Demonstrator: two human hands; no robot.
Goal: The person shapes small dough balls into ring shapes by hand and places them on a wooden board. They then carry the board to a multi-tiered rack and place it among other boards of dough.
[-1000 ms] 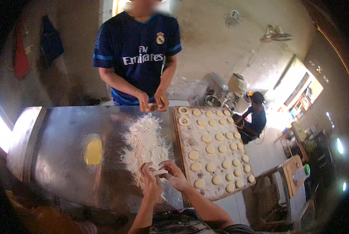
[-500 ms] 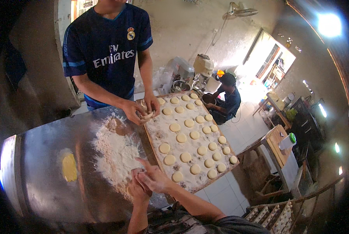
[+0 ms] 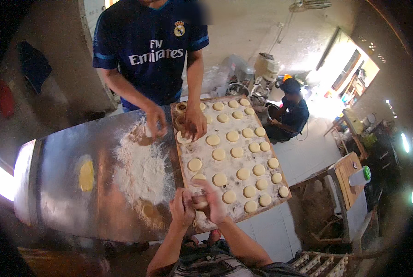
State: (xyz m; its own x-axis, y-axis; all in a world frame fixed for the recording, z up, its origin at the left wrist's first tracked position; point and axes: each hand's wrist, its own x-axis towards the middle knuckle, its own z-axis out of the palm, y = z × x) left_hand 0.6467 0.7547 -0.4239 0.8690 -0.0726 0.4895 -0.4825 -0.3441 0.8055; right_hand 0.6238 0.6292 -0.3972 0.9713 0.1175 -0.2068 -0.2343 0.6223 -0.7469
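Left hand (image 3: 182, 207), right hand (image 3: 213, 203): fingers pinching one dough piece (image 3: 199, 202); over near left corner of board (image 3: 198, 148) (flour-dusted).

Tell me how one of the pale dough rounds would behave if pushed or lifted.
The dough round looks plump and smooth, so probably soft. The floury board suggests it may slide. Its flat shape likely resists rolling.
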